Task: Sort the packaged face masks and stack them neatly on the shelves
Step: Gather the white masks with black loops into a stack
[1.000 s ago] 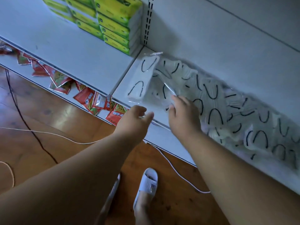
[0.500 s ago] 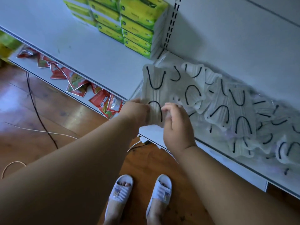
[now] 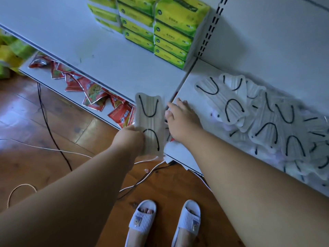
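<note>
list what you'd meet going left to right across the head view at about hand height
red snack packets → held face mask pack, gripped by the left hand → right hand resting flat on the shelf → loose pile of face mask packs

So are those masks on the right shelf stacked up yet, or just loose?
Loose. The masks lie overlapping at odd angles across the shelf, not stacked.
</note>
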Available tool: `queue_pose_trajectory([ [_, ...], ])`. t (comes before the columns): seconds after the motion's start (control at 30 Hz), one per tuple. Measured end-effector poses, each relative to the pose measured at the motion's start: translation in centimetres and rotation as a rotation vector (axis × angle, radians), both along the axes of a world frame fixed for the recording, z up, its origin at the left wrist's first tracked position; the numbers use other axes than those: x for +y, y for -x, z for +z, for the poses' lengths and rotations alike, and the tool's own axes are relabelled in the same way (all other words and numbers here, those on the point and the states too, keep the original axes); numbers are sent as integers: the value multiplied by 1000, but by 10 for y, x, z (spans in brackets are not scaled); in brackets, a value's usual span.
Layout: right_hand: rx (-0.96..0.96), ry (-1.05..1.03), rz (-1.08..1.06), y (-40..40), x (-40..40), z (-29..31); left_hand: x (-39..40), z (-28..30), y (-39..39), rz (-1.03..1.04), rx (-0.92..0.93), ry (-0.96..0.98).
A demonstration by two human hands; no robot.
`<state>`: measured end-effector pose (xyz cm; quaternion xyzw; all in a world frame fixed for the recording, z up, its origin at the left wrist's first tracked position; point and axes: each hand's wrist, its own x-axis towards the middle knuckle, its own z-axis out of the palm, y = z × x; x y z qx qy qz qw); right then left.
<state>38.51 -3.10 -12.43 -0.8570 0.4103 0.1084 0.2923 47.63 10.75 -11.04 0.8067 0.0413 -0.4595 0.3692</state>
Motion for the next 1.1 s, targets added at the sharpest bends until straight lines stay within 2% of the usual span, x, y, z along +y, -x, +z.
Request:
queue_pose_trajectory([
  [0.1,-212,144,-111,17,22,-10,16,-3,3,68,53,29],
  [0.17,-208,232,-140,28,32,-18,17,-4,8,63,98,94],
  [0.3,47,351,-157,40,7,-15,-1,5,22,14,170,165],
  [0.4,319,288,-222,50,-29,-9,-13,7,23,-38,201,157],
  [0.47,366,291,-206,57,-39,-6,-21,8,23,-55,219,132],
  [0.6,246,387,-207,56,-30,1,-25,12,25,-108,209,103],
  [0.7,-65,435,-192,56,-13,9,-30,16,29,-43,223,141],
  [0.77,-308,213,-153,55,10,20,-37,21,32,83,255,188],
  [0.83,-433,-86,-124,54,31,28,-43,23,35,145,299,218],
  [0.9,-467,-115,-163,59,34,28,-47,22,37,101,261,229],
  [0.97,-402,77,-241,66,15,22,-48,19,38,22,188,207],
  [1.0,-289,201,-259,70,0,20,-50,16,39,-5,162,186],
  [1.03,-121,284,-263,74,-16,17,-50,16,40,-21,159,180],
  [1.1,253,270,-241,85,-44,14,-53,16,44,-51,135,165],
])
